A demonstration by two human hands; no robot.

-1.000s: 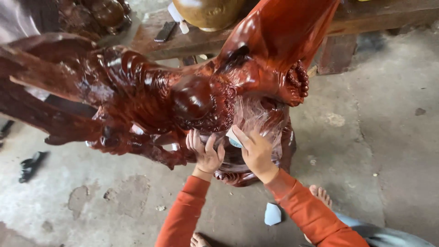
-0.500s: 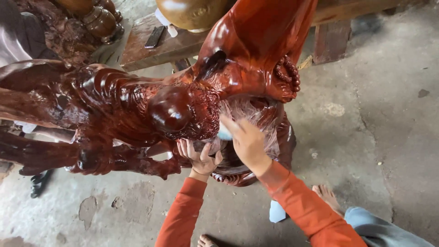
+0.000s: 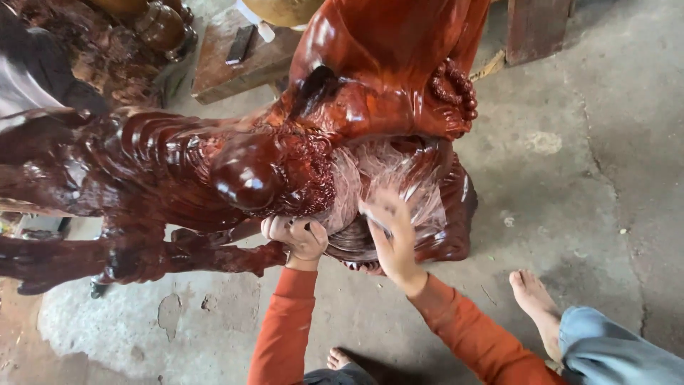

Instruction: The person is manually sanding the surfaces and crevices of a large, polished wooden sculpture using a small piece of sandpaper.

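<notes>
Large glossy red-brown carved wooden statue (image 3: 285, 164): judged heavy, rigid, slick. Left hand (image 3: 296, 239) clenched beneath its carving; right hand (image 3: 392, 235) spread flat, grasping nothing, on clear plastic wrap (image 3: 356, 178).

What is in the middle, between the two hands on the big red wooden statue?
In the head view, a pale, dull patch of carved wood lies between the left hand and the right hand on the glossy red statue.

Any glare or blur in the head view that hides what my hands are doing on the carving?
Head view: bright glare streaks on the glossy red wood carving; right hand is motion-blurred against the clear plastic wrap, so its fingers smear; left hand is sharper; daylight is soft, with shadows faint on the concrete floor.
</notes>
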